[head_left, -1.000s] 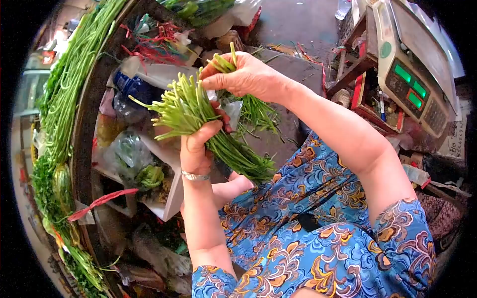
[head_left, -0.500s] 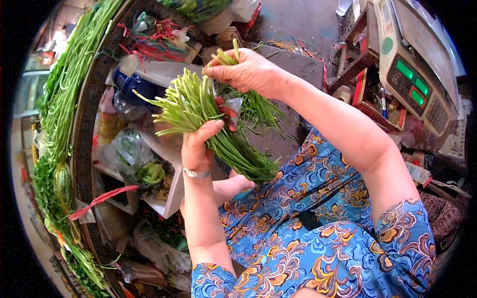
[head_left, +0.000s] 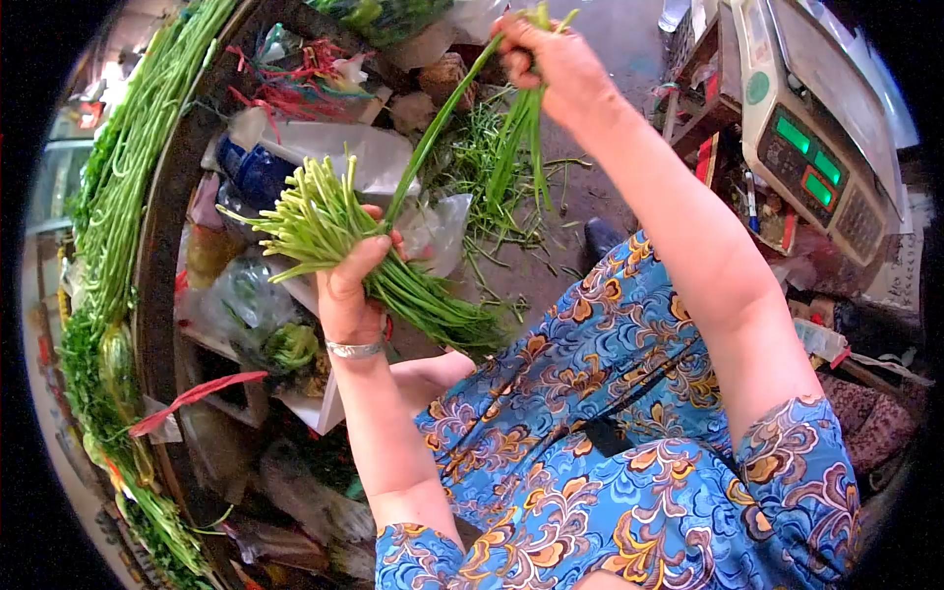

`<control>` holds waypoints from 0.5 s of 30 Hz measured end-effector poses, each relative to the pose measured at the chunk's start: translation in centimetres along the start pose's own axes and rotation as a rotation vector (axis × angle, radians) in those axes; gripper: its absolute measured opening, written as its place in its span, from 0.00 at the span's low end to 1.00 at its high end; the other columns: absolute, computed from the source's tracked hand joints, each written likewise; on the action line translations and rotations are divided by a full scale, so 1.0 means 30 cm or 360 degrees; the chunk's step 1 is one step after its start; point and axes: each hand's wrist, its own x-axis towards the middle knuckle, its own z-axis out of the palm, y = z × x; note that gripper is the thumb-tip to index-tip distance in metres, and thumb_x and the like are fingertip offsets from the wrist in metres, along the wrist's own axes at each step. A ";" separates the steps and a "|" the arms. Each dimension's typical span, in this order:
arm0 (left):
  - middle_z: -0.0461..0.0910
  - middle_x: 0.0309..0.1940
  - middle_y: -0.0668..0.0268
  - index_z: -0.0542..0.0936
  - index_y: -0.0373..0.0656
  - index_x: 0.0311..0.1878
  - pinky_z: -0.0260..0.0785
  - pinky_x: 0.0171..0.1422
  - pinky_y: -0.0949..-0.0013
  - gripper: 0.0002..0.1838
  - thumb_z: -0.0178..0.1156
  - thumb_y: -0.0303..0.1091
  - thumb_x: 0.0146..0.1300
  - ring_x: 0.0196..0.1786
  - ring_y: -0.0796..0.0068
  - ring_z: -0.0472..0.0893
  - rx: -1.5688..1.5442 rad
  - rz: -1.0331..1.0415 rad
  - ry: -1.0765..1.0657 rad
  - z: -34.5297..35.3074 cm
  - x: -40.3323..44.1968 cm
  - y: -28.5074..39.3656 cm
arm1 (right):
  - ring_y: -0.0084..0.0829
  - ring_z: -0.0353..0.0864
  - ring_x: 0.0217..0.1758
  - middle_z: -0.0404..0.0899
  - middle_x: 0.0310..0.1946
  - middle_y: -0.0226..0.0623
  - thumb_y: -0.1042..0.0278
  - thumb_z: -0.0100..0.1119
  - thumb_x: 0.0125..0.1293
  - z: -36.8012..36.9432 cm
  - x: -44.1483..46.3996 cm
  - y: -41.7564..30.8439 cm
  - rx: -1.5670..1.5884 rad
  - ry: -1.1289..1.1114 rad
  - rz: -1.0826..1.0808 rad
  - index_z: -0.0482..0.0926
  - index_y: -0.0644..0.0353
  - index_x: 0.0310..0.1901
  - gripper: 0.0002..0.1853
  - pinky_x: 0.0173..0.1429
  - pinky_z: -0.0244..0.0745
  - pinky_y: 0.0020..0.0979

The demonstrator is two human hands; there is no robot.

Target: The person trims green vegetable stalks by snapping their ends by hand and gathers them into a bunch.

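The hands hold green stems; 3 green displays glow on the scale.

Floor: littered with loose green cuttings. Dark-rimmed stand, left of view: loaded lengthwise with long green stems, leafy greens laid nearer.

The right hand is moving up and well apart from the bunch, drawing out a long stem that is now stretching between them. Loose greens and a clear bag are showing more fully beside the bunch.
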 end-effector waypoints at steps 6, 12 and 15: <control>0.79 0.33 0.60 0.74 0.34 0.52 0.75 0.41 0.68 0.21 0.62 0.24 0.54 0.32 0.69 0.79 -0.0014 0.0116 0.0188 -0.128 0.020 0.015 | 0.29 0.73 0.20 0.75 0.21 0.29 0.56 0.56 0.69 -0.262 0.166 0.037 0.0302 0.0427 -0.0046 0.76 0.53 0.32 0.12 0.24 0.71 0.38; 0.79 0.40 0.58 0.73 0.35 0.54 0.75 0.50 0.65 0.21 0.60 0.20 0.55 0.39 0.64 0.79 -0.0309 0.0115 0.0154 -0.193 0.055 0.059 | 0.31 0.76 0.23 0.77 0.22 0.34 0.61 0.45 0.74 -0.033 0.062 -0.054 0.0269 0.0537 -0.0190 0.75 0.56 0.33 0.13 0.29 0.73 0.36; 0.79 0.38 0.58 0.72 0.33 0.54 0.74 0.48 0.65 0.22 0.61 0.23 0.54 0.38 0.64 0.79 -0.0195 0.0042 0.0027 -0.118 0.048 0.040 | 0.34 0.80 0.28 0.79 0.27 0.38 0.61 0.42 0.75 0.027 0.024 0.009 0.0112 0.0184 -0.0141 0.74 0.59 0.36 0.14 0.32 0.75 0.35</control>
